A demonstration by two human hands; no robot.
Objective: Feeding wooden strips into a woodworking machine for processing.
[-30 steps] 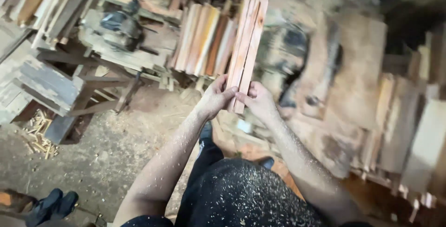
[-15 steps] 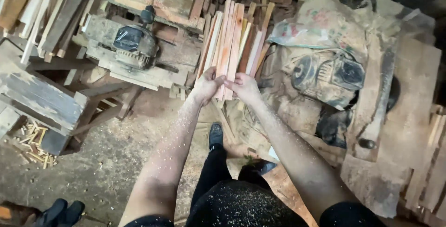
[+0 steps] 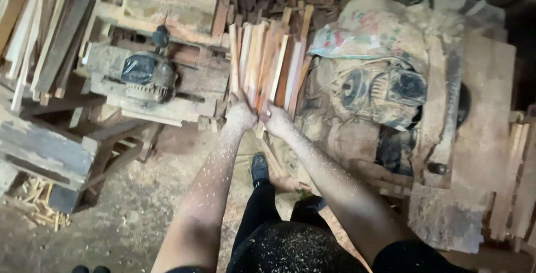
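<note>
Pressing left hand [image 3: 240,114] and right hand [image 3: 276,119] against wooden slats [image 3: 268,63] — leaning upright.

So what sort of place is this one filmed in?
Most likely a small woodworking shop or sawmill: both hands press against a stack of wood strips, an electric motor sits on a rough bench, and sawdust covers the floor.

Motor [image 3: 146,76] and sack [image 3: 371,30] apparently flank slats [image 3: 268,63].
</note>
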